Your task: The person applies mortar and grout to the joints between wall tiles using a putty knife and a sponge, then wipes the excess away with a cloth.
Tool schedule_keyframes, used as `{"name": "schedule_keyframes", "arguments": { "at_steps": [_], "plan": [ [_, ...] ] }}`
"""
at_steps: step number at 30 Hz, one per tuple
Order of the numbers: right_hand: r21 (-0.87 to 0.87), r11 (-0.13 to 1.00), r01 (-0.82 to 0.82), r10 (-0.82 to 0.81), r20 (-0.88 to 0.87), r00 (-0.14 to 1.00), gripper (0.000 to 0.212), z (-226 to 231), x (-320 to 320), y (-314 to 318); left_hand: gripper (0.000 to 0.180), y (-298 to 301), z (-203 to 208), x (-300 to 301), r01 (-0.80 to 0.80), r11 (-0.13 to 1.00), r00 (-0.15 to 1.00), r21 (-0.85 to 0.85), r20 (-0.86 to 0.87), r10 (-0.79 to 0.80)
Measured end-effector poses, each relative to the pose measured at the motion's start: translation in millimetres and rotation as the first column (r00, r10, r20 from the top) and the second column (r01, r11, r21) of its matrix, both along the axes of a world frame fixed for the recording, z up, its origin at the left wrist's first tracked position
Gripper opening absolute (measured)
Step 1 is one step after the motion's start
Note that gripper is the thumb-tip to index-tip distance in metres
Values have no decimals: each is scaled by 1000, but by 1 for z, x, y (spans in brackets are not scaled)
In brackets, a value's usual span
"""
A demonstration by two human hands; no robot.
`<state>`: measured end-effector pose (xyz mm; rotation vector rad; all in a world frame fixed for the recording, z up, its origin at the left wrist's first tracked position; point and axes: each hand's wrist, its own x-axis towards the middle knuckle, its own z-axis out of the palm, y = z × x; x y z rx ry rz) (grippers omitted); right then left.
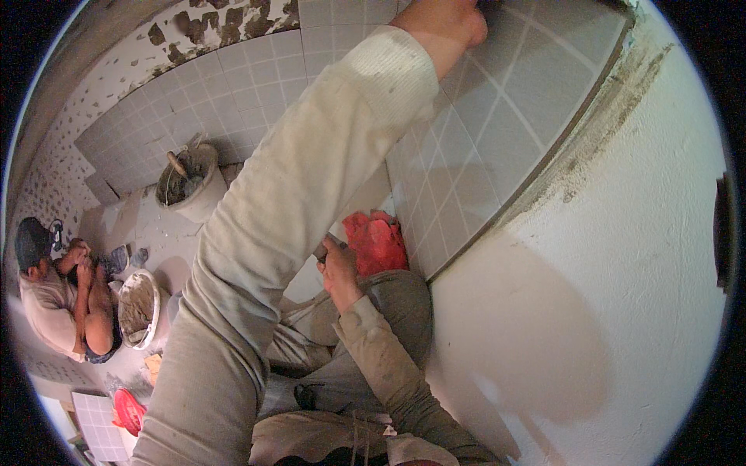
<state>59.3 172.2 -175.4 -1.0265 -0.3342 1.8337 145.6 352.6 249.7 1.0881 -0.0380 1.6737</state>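
My left arm, in a long pale sleeve, stretches across the view up to the grey tiled wall (497, 101). At the top edge my left hand (447, 25) is closed beside the tiles, its fingers curled and partly cut off. Whatever it may grip is hidden. Lower down, in front of my bent knee, my right hand (339, 268) is closed around a short dark handle (321, 252). The rest of that tool is mostly behind my left sleeve. Just beyond the right hand lies a crumpled red bag (377, 241), at the foot of the tiled wall.
A bucket (203, 190) with a wooden-handled tool stands by the far tiled wall. Another mortar bucket (140, 311) is next to a crouching person (58, 299) on the left. A red object (128, 412) lies near loose tiles (99, 426). White plaster wall (559, 334) rises close at right.
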Motion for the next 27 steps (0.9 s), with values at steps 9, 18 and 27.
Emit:
{"name": "schedule_keyframes", "arguments": {
  "at_steps": [9,18,27],
  "plan": [
    [-44,998,39,-39,-5,999,18,0,0,0,54,-36,-18,-24,-173,984,960,-40,-228,160],
    [-58,996,-68,71,53,996,30,-22,-1,5,61,-10,-26,-20,-193,979,927,58,-315,202],
    [-94,990,-108,115,74,991,35,-35,2,1,54,-20,-20,-8,-445,863,802,239,-323,502]
  ]
}}
